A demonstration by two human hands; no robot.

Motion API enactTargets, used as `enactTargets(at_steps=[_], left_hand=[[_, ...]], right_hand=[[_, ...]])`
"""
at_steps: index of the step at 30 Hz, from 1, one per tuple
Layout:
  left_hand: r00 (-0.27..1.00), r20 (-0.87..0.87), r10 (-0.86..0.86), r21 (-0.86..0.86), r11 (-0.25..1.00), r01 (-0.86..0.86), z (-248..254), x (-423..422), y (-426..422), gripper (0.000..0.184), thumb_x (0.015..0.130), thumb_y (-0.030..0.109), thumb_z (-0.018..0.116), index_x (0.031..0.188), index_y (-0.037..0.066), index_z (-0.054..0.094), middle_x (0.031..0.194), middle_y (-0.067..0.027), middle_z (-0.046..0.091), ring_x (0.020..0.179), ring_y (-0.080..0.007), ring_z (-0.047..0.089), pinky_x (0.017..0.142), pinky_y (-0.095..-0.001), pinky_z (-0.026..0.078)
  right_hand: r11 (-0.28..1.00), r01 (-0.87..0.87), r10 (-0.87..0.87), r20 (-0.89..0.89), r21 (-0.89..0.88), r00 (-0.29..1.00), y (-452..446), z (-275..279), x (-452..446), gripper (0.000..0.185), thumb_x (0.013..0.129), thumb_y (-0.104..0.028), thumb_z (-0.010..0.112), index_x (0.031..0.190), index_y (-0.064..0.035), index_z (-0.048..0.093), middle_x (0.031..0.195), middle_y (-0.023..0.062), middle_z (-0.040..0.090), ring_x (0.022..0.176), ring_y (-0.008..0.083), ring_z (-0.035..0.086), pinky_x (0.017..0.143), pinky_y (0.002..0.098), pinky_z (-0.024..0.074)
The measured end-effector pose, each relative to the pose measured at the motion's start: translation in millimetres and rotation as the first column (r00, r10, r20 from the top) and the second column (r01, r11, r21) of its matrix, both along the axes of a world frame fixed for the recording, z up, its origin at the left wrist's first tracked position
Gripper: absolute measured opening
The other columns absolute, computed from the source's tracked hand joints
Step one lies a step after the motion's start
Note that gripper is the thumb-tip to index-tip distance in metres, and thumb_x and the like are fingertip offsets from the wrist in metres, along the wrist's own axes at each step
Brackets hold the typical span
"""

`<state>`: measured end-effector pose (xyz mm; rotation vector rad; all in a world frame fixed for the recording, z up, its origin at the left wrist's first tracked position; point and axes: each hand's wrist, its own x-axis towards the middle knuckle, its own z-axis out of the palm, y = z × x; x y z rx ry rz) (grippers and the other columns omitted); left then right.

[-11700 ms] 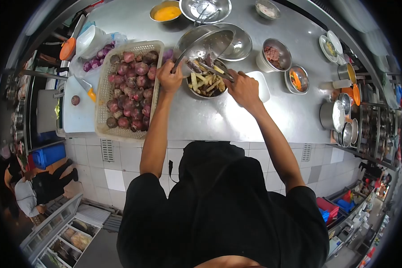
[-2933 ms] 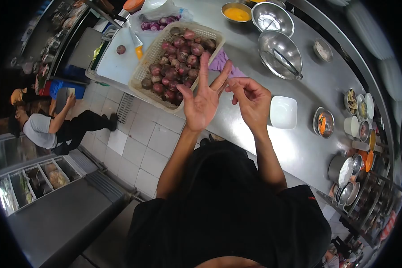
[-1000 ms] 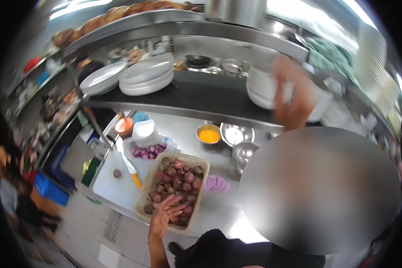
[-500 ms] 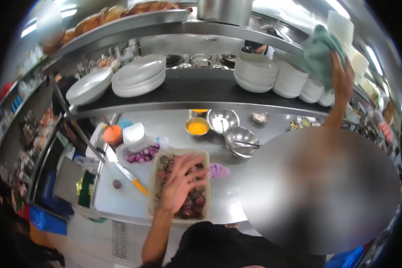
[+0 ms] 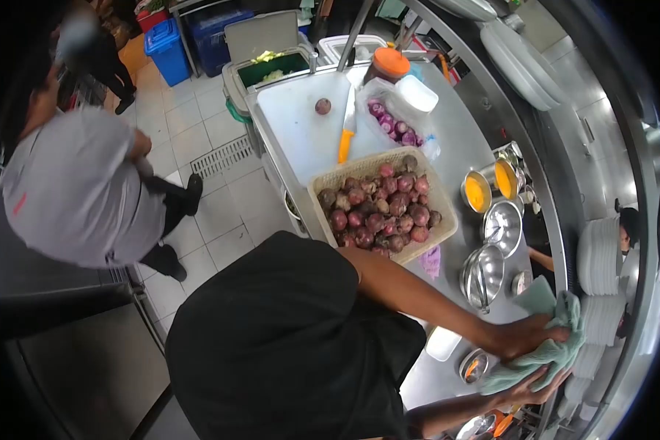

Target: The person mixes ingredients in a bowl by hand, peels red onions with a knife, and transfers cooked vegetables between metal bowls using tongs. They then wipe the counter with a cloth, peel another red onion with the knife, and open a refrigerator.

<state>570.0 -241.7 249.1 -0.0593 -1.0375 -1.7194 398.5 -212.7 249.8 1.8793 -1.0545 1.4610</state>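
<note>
A green towel (image 5: 557,345) is bunched between my two hands beside the shelf post and the stacked white dishes. My left hand (image 5: 526,336) is closed on its near side, with the fingertips buried in the folds. Below it, my right hand (image 5: 532,392) grips the lower part, fingers partly covered by the cloth. Under my left forearm stands a cream plastic basket (image 5: 317,189) heaped with unpeeled red onions (image 5: 381,205). Close to my hands on the steel counter is a small metal bowl (image 5: 474,365) with something orange in it.
A knife (image 5: 347,132) with a yellow handle and one onion (image 5: 323,106) lie on a white cutting board (image 5: 290,125). Peeled onions (image 5: 396,126) sit in a plastic bag. Metal bowls (image 5: 484,275) line the counter. A person in grey (image 5: 88,191) stands behind, at left.
The view has swung round to the left and tilted. My left hand has gone from open above the onion basket to the towel, which my right hand was holding up; both hands now grip it.
</note>
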Motion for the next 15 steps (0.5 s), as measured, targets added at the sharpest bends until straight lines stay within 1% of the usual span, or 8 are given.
enactTargets(at_steps=[3,5,6,7,8,9,10,15], left_hand=[[0.963,0.019,0.269,-0.253,0.933,-0.256,10.8,9.5,-17.5,0.051,0.097,0.042,0.05,0.13,0.004,0.041,0.12,-0.0126,0.051,0.102,-0.0168,0.052,0.094,-0.032,0.041],[0.986,0.003,0.166,-0.335,0.929,-0.156,10.2,34.3,-29.8,0.066,0.093,0.041,0.058,0.14,0.007,0.027,0.133,-0.0175,0.037,0.109,-0.0225,0.053,0.095,-0.0369,0.041],[0.976,0.02,0.217,-0.36,0.912,-0.195,5.6,50.5,-31.5,0.068,0.091,0.038,0.061,0.141,0.007,0.027,0.136,-0.0168,0.036,0.106,-0.0219,0.056,0.093,-0.0364,0.042],[0.954,0.045,0.296,-0.401,0.88,-0.254,-5.6,67.4,-34.8,0.067,0.091,0.038,0.062,0.141,0.007,0.031,0.134,-0.0142,0.04,0.103,-0.0205,0.059,0.092,-0.0355,0.044],[0.947,0.201,0.251,-0.3,0.936,-0.184,-4.0,104.5,-17.3,0.058,0.093,0.034,0.061,0.138,0.007,0.037,0.132,-0.0114,0.045,0.105,-0.0185,0.06,0.091,-0.0337,0.045],[0.955,0.143,0.259,-0.252,0.943,-0.218,-20.8,117.7,-20.7,0.05,0.095,0.027,0.059,0.136,0.007,0.04,0.123,-0.0108,0.055,0.104,-0.0173,0.06,0.09,-0.0333,0.047],[0.918,0.221,0.33,-0.176,0.939,-0.295,-30.4,142.2,-16.1,0.047,0.095,0.024,0.058,0.135,0.007,0.041,0.119,-0.0112,0.057,0.103,-0.0175,0.061,0.089,-0.0333,0.048],[0.361,0.618,0.699,-0.078,0.511,-0.856,-105.2,280.1,-12.3,0.031,0.095,0.027,0.057,0.121,0.01,0.058,0.115,-0.0021,0.06,0.098,-0.0153,0.062,0.084,-0.0307,0.049]], right_hand=[[0.974,0.048,-0.088,-0.173,-0.22,0.981,-30.5,61.2,-34.9,0.03,0.091,-0.027,0.063,0.109,-0.0024,0.065,0.116,0.0173,0.059,0.104,0.0328,0.058,0.089,0.0421,0.046],[0.836,0.235,-0.43,-0.325,-0.496,0.842,-53.2,141.3,-56.8,0.027,0.092,-0.031,0.061,0.102,-0.007,0.066,0.106,0.0102,0.063,0.093,0.0282,0.061,0.08,0.039,0.0484],[0.558,0.339,-0.743,-0.275,-0.757,0.611,-63.6,188.8,-62.3,0.026,0.092,-0.033,0.061,0.099,-0.0094,0.067,0.102,0.0067,0.065,0.088,0.026,0.062,0.075,0.0375,0.0496],[0.093,0.311,-0.948,0.011,-0.946,0.317,-72.0,233.4,-65.1,0.026,0.092,-0.036,0.06,0.096,-0.0117,0.068,0.097,0.0032,0.066,0.082,0.0237,0.064,0.071,0.036,0.0508],[-0.157,0.22,-0.965,0.197,-0.963,0.174,-76.8,269.1,-72.7,0.026,0.092,-0.038,0.06,0.092,-0.014,0.069,0.092,-0.0004,0.068,0.077,0.0215,0.065,0.066,0.0344,0.052],[-0.031,0.238,-0.925,0.119,-0.971,0.362,-80.0,288.1,-25.2,0.014,0.098,-0.026,0.054,0.097,-0.0221,0.067,0.103,-0.005,0.066,0.089,0.0222,0.063,0.071,0.0375,0.0482],[-0.08,0.306,-0.968,0.147,-0.949,0.204,-97.8,310.1,-57.5,0.022,0.098,-0.029,0.048,0.112,-0.0202,0.061,0.117,-0.0014,0.061,0.107,0.0226,0.057,0.083,0.0368,0.047],[0.279,0.58,-0.947,-0.118,-0.765,0.299,-107.7,311.9,-111.6,0.021,0.095,-0.026,0.052,0.11,-0.0155,0.062,0.11,0.0018,0.062,0.1,0.0229,0.059,0.082,0.036,0.0475]])
